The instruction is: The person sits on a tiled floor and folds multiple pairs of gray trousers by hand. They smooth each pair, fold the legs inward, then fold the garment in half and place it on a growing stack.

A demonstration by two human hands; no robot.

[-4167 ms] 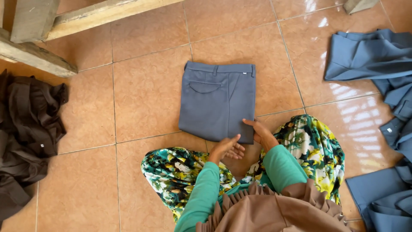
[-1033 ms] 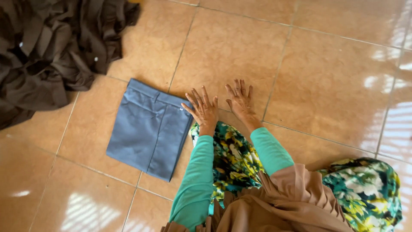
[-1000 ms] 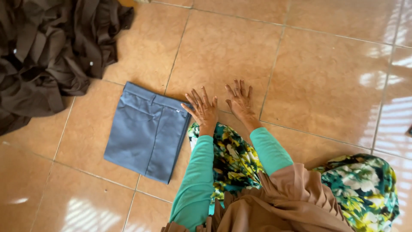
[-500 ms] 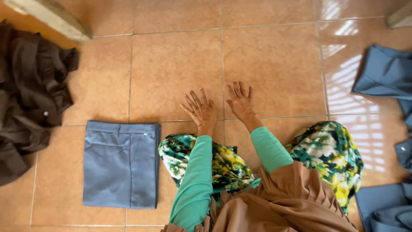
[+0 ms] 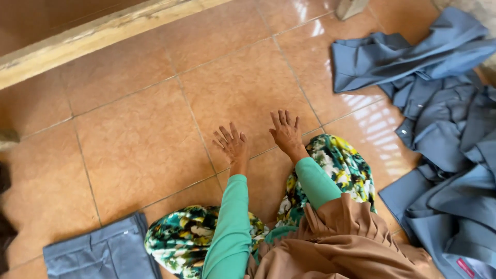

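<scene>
Floor: terracotta tile floor (image 5: 139,150), glossy.
Near: folded grey-blue trousers (image 5: 101,256) at floor's lower-left edge.
Hands: left hand (image 5: 232,145) and right hand (image 5: 285,133) empty, fingers spread, over tiles.
Right: heap of grey-blue garments (image 5: 444,134), small red label (image 5: 466,267) at lower corner.
Far: wooden beam (image 5: 98,36).

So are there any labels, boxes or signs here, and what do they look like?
Label: a small pinkish-red rectangle sewn on the grey-blue clothes pile, bottom right corner; its print is too small to tell.
No boxes, signs or screens show on the tiled floor.
</scene>
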